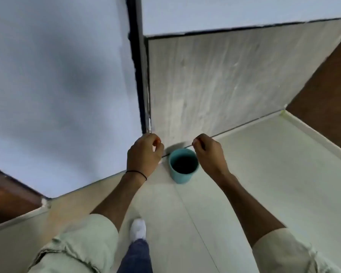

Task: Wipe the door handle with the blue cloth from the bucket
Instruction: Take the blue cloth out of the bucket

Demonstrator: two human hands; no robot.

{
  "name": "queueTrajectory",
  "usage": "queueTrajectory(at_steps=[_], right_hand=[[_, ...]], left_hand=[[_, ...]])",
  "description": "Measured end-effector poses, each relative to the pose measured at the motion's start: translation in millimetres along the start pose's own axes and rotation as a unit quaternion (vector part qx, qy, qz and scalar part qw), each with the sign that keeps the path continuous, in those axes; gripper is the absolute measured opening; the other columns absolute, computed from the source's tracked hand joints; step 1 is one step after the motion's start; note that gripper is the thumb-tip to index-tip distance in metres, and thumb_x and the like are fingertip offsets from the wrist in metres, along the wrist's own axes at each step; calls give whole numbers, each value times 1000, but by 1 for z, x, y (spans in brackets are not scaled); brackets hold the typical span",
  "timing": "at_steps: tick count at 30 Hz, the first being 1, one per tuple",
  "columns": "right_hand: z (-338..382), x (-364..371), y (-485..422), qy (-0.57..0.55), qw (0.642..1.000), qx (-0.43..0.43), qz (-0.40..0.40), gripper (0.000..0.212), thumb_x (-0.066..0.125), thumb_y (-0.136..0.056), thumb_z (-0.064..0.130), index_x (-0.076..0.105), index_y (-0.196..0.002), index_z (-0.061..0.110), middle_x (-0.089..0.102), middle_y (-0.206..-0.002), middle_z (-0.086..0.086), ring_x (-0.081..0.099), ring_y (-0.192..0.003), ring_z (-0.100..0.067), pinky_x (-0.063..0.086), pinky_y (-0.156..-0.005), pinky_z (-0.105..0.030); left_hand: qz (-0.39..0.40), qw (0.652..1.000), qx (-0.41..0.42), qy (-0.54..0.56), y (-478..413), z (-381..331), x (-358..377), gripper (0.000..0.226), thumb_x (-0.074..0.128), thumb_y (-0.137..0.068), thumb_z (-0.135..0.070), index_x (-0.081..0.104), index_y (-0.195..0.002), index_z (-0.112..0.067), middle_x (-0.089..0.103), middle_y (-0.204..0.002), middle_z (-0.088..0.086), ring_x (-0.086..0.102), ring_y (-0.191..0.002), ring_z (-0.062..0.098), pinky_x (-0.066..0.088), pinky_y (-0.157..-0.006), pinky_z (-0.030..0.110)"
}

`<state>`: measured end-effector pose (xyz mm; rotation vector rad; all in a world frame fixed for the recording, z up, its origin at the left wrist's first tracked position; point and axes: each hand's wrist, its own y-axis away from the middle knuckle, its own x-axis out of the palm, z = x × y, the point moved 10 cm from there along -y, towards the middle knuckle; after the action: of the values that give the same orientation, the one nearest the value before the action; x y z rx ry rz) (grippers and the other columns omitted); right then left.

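A small teal bucket [183, 166] stands on the pale floor at the foot of a grey door. Its inside looks dark, and I cannot make out any blue cloth in it. My left hand [144, 152] hovers just left of the bucket with its fingers curled in and nothing in them. My right hand [209, 152] hangs over the bucket's right rim, also loosely curled and empty. No door handle is in view.
The grey wood-grain door [215, 81] stands ahead, with a dark frame edge [138, 75] and a pale blue wall [57, 85] to its left. My white shoe [138, 230] is on the tiled floor [254, 174] below. Brown panels sit at far left and right.
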<state>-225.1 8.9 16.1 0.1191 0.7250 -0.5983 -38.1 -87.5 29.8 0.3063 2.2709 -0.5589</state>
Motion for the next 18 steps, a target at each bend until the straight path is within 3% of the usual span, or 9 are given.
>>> queueTrajectory(at_steps=[5, 10, 18], right_hand=[[-60, 28, -80, 40, 997, 55, 19, 21, 45, -97, 25, 56, -81, 17, 64, -81, -1, 56, -69, -14, 40, -57, -26], [-108, 65, -179, 75, 988, 126, 51, 23, 43, -96, 27, 59, -87, 13, 66, -88, -5, 59, -77, -23, 50, -67, -36], [-187, 127, -274, 96, 960, 216, 147, 22, 45, -95, 30, 60, -95, 14, 66, -98, -5, 59, -86, -27, 51, -76, -38]], left_hand=[[43, 998, -48, 29, -77, 37, 82, 8, 59, -87, -20, 66, -84, -17, 68, -88, 0, 62, -77, 25, 50, -66, 35], [118, 992, -44, 18, -170, 70, 174, 12, 58, -88, -18, 69, -87, -13, 70, -91, 7, 64, -81, 29, 37, -64, 28], [265, 962, -71, -6, -255, 119, 297, 12, 60, -86, -22, 68, -88, -14, 71, -92, 6, 63, -82, 29, 53, -69, 37]])
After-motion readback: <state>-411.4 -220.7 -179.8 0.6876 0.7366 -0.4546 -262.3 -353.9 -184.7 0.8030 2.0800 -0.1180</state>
